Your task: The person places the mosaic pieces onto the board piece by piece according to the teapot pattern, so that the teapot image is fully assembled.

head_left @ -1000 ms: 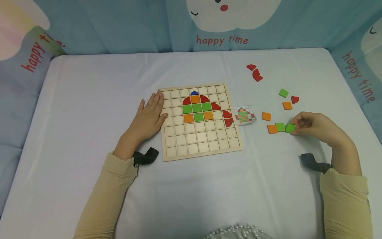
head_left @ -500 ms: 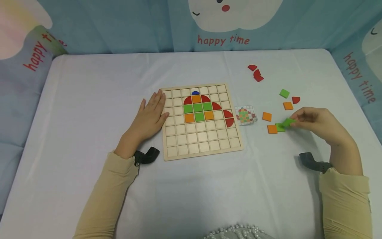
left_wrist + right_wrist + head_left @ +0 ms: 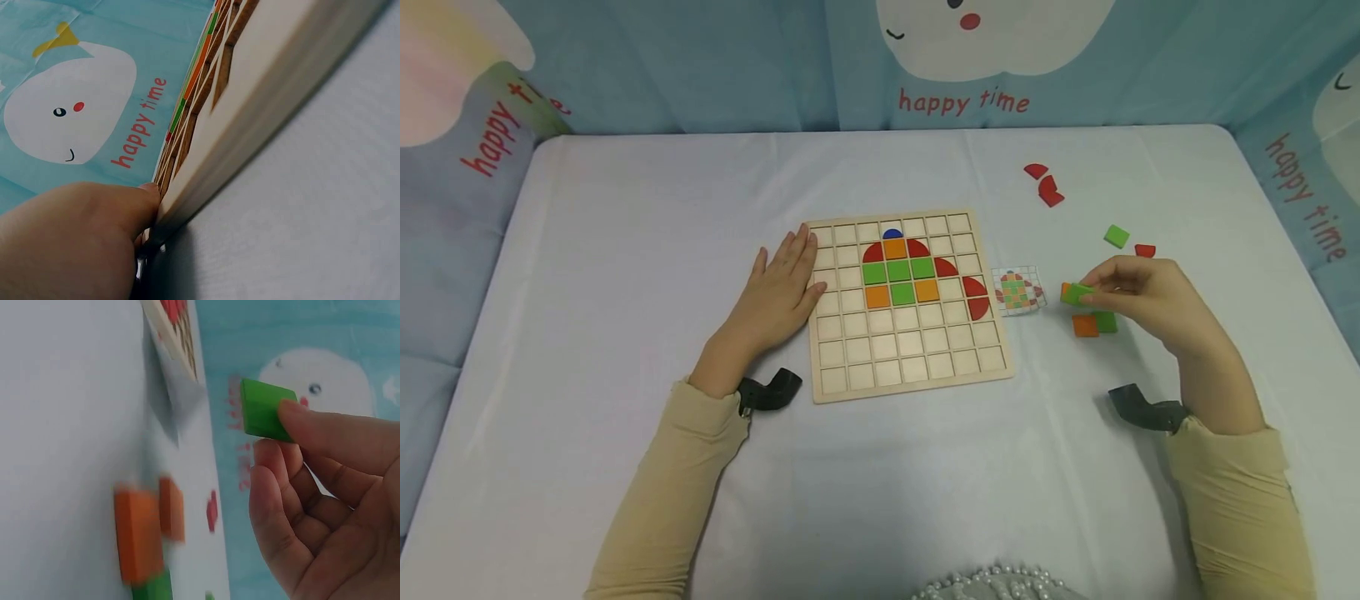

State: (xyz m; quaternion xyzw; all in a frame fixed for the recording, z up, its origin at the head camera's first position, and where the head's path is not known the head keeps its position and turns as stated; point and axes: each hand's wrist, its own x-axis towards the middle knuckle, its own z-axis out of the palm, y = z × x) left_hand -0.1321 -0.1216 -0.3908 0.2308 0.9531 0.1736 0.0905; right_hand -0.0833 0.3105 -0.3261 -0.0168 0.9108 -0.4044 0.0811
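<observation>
Tile (image 3: 1077, 294) right of centre looks light, stiff, best edge-held; right hand (image 3: 1142, 296) pinches it, flat left hand (image 3: 775, 287) touches board (image 3: 883, 347).

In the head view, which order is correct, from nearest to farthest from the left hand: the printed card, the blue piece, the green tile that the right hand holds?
1. Blue piece: right of the left hand, in the board's top row.
2. Printed card: beside the board's right edge.
3. Green tile: farther right, pinched by the right hand.

Head view: high, downward. Wrist views: low, close. All share board (image 3: 905, 319).
</observation>
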